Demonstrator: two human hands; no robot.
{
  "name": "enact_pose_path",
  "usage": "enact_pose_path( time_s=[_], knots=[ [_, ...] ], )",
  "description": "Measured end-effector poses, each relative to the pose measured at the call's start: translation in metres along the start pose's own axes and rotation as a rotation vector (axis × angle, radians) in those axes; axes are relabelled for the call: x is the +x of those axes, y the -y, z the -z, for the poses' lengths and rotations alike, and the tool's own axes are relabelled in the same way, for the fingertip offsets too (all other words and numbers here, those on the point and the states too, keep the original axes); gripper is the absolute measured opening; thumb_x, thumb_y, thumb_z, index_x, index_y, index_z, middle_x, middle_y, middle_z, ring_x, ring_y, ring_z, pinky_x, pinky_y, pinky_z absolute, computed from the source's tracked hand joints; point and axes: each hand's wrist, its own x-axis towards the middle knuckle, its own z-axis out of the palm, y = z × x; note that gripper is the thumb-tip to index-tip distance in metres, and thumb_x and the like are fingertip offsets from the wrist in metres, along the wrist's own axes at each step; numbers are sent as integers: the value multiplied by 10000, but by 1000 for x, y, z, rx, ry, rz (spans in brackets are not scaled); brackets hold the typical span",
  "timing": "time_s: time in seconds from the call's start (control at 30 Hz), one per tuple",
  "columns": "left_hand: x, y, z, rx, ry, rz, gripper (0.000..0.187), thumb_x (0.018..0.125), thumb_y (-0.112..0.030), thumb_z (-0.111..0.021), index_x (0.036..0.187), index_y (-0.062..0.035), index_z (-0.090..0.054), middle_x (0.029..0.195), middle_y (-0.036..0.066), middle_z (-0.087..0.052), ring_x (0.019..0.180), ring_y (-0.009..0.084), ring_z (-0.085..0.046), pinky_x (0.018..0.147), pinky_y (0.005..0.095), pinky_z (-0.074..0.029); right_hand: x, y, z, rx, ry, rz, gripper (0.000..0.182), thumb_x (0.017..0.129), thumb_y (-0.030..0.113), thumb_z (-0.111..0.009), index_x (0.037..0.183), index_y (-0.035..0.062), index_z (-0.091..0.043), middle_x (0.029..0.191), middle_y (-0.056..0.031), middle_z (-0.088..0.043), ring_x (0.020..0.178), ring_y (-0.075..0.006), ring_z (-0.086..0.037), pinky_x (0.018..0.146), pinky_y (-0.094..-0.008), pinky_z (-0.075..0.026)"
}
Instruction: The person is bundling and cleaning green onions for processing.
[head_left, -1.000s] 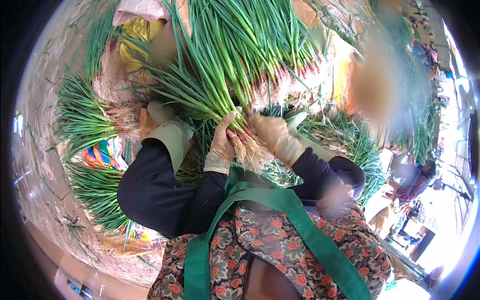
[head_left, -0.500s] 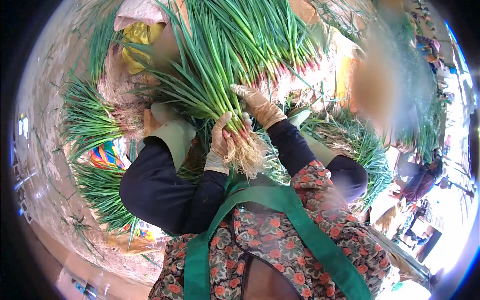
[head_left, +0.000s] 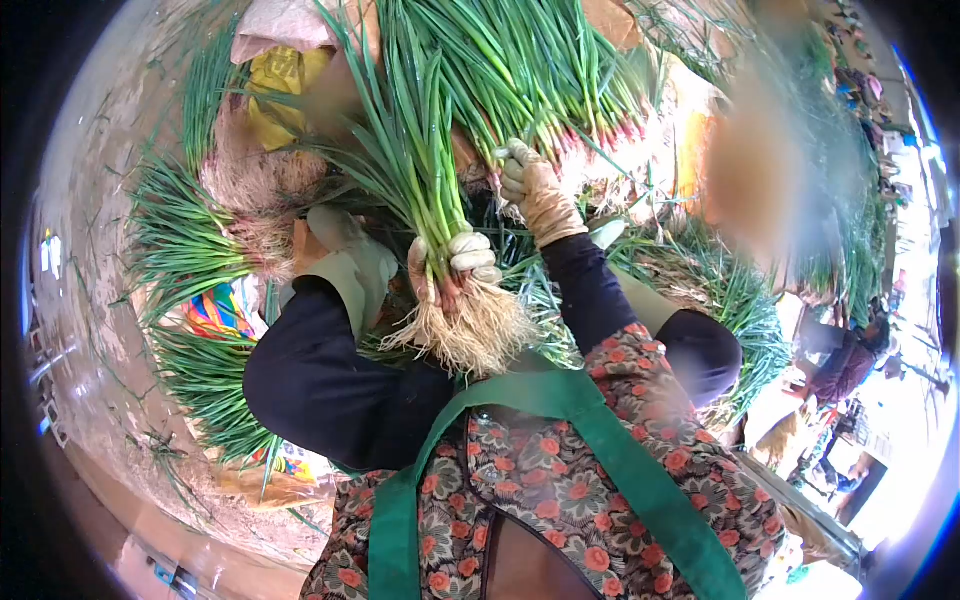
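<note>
Meanwhile the right hand (head_left: 535,190) had left the bunch of scallions (head_left: 430,190) and reached up, fingers curled around stalks in the pile (head_left: 560,90) beyond; the left hand (head_left: 450,265), closed just above the roots, held the bunch alone, upright before the apron (head_left: 520,395).

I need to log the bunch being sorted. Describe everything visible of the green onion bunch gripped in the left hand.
The green onion bunch is a tight sheaf of long green leaves, fanning out away from the person. Its stalks turn pale and reddish near the base, ending in a bushy tuft of pale, stringy roots that hangs toward the apron. The gloved left hand wraps its fingers around the stalks just above the roots. It is held above more onions piled behind.
</note>
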Motion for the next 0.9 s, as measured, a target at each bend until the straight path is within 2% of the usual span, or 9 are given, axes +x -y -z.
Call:
enact_pose_path(
  time_s=[0.03, 0.07, 0.13, 0.17, 0.3, 0.43, 0.6, 0.77, 0.9],
  knots=[
    [-3, -1, 2, -2, 4, 5, 375, 814, -298, -607, 1107, -95, -491, 888, 32, -436, 859, 151, -473, 818, 362, -390, -3, 3, -4, -155, -28, -56, 262, 945, 277, -387, 893, 77, -548, 468, 64, -320, 328, -65, -219, 313, -244, -142],
    [-6, 2, -1, 28, -71, -44, 407, 814, -293, -608, 1142, -89, -479, 942, 55, -456, 876, 166, -480, 821, 378, -406, -10, 9, -19, -301, 18, -107, 250, 936, 291, -406, 913, 93, -557, 502, 49, -352, 373, -101, -334, 345, -268, -274],
    [-2, 11, -8, 84, -207, -125, 474, 814, -283, -611, 1211, -76, -456, 1051, 102, -495, 911, 196, -494, 826, 412, -438, -10, -5, -31, -812, 83, 236, 342, 858, 316, -590, 1013, 11, -581, 694, -17, -550, 654, -126, -525, 614, -261, -438],
    [1, 14, -9, 116, -207, -130, 492, 816, -286, -608, 1229, -74, -444, 1095, 127, -494, 922, 212, -502, 815, 416, -455, -10, -9, -35, -906, -43, 224, 408, 824, 316, -649, 1048, -19, -581, 780, -47, -602, 754, -129, -546, 707, -251, -447],
    [1, 4, 1, 417, -366, -182, 532, 839, -342, -581, 1252, -51, -417, 1168, 158, -517, 885, 246, -556, 736, 397, -515, -8, -7, -23, -904, -72, 209, 389, 835, 304, -651, 1067, -1, -580, 833, -20, -594, 724, -75, -492, 643, -225, -424],
    [1, 0, 1, 506, -553, -100, 514, 824, -336, -594, 1170, 21, -466, 1012, 175, -607, 800, 281, -616, 642, 407, -561, -22, 13, -20, -952, -21, -99, 287, 856, 258, -627, 989, 6, -587, 751, -6, -573, 666, -75, -484, 605, -225, -419],
    [2, -2, 8, 649, -669, -141, 457, 817, -329, -596, 1071, 43, -521, 895, 172, -633, 723, 266, -627, 608, 387, -553, -14, -15, 1, -801, -8, 144, 298, 855, 224, -618, 1044, -1, -570, 821, -42, -605, 694, -115, -542, 634, -259, -461],
    [8, 4, 7, 643, -686, -301, 363, 809, -316, -611, 976, 4, -566, 831, 140, -632, 673, 257, -607, 639, 381, -511, -30, -16, -4, -793, -40, -2, 270, 849, 186, -618, 1042, 3, -573, 868, -59, -613, 718, -145, -575, 649, -278, -477],
    [5, -3, 3, 811, -835, -110, 336, 802, -260, -637, 1002, -5, -547, 858, 145, -635, 662, 251, -602, 645, 387, -513, -34, 0, -11, -901, 53, -65, 294, 850, 184, -607, 1075, 7, -543, 822, -66, -619, 676, -152, -600, 526, -293, -494]
  ],
)
